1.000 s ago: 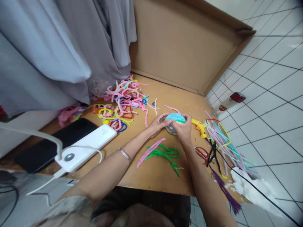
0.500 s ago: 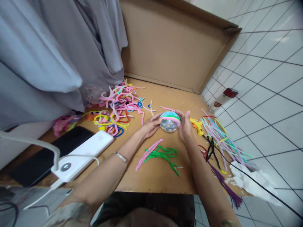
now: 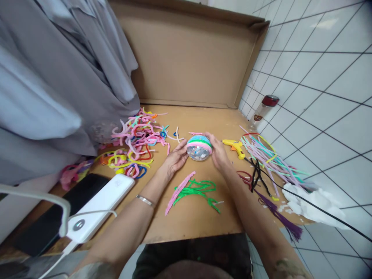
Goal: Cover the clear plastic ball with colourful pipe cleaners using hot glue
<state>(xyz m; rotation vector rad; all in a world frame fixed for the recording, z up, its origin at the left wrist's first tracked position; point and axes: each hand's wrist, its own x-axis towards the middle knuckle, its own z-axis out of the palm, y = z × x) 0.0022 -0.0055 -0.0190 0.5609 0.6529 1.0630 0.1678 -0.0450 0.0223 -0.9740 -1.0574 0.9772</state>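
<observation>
A clear ball stands between my two hands, in the middle of the head view. Blue, green and pink fuzzy pipe cleaners ring its upper part; the lower half is bare and shows small shiny bits. My left hand grips its left side with the fingers. On the other side, my right hand is curled against it, its fingertips near the top edge. Closer to me lie several green pipe cleaners and a pink strip of pipe cleaner.
A yellow glue gun lies right of my right hand, its black cord trailing right. Loose pipe cleaners heap at left, near a white power bank. Pastel stems, white fluff and a red-capped bottle are at right.
My right hand has closed in on the ball; its thumb no longer sticks up apart. The ball sits slightly more to the left in view, and the whole view has turned a little.
</observation>
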